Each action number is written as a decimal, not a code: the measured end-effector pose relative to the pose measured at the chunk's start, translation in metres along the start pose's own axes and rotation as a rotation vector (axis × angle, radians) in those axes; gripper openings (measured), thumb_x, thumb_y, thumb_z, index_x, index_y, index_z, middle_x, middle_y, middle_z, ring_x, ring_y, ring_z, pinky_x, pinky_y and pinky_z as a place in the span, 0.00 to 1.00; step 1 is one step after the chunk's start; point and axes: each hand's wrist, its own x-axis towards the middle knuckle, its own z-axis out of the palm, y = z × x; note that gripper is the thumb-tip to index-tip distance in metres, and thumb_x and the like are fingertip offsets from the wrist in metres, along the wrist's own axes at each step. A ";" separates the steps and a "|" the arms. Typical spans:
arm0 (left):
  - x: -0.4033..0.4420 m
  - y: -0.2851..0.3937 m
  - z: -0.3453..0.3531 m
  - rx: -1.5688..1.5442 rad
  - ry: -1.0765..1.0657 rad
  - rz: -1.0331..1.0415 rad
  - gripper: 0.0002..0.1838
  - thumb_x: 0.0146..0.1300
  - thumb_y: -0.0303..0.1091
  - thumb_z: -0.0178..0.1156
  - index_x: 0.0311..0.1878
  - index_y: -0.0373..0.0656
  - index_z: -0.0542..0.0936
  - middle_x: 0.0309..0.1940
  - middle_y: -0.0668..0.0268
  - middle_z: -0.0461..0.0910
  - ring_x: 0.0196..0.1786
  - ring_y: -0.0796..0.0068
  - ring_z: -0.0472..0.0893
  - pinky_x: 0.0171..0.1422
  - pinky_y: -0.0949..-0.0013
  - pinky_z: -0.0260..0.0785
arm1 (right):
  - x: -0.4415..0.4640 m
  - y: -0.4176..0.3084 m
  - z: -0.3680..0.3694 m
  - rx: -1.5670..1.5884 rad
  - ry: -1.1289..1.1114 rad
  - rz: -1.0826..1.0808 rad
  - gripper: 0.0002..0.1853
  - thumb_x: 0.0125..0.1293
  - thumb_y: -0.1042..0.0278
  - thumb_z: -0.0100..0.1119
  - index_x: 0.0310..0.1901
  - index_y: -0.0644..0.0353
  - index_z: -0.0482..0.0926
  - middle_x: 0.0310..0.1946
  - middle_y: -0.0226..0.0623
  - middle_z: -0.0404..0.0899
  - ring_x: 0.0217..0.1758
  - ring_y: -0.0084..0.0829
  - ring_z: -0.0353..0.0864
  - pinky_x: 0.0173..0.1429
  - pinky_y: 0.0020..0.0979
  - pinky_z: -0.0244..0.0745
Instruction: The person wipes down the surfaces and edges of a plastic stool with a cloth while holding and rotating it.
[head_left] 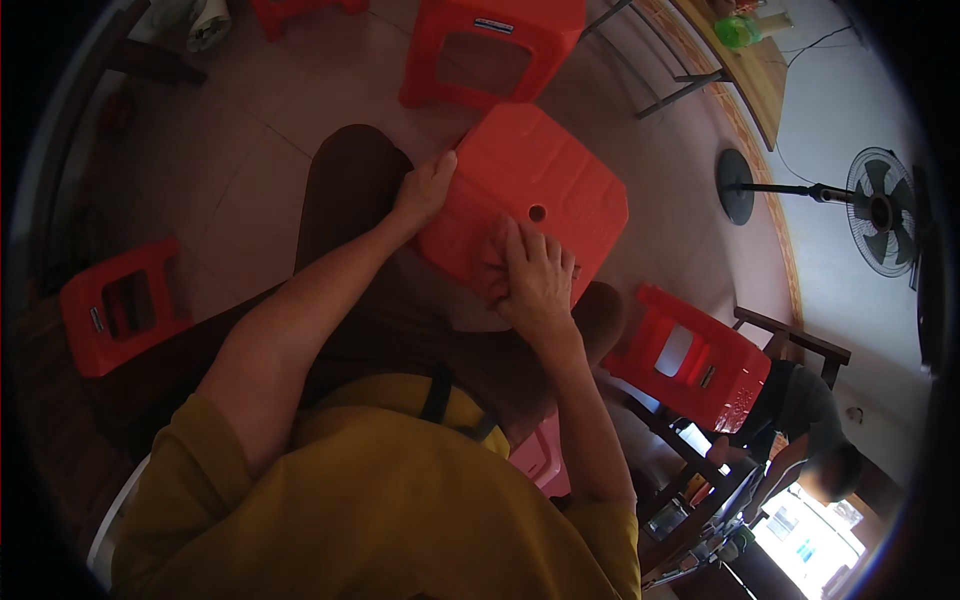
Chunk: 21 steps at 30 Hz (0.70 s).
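Note:
A red plastic stool (575, 180) with a small round hole in its seat is tilted in front of me, between my knees. My left hand (425, 190) grips its left edge, thumb on top and the other fingers mostly hidden behind the rim. On the seat, just below the hole, my right hand (538, 275) presses a bunched reddish cloth (495, 262) against the surface. The cloth nearly matches the stool's colour, and most of it is under the fingers.
Another red stool (490, 50) stands just ahead, with one at the left (120, 305) and a wet-looking one (690, 360) at the right. A standing fan (880, 210) and a wooden-topped table (750, 75) line the wall. Another person (805, 415) bends over at lower right.

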 end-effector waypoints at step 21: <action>0.001 -0.002 0.002 0.054 0.008 0.044 0.32 0.76 0.57 0.39 0.53 0.32 0.76 0.45 0.42 0.81 0.54 0.42 0.79 0.59 0.55 0.67 | 0.091 0.033 -0.004 -0.071 0.099 -0.076 0.38 0.45 0.69 0.72 0.63 0.49 0.74 0.50 0.40 0.75 0.51 0.47 0.76 0.56 0.50 0.69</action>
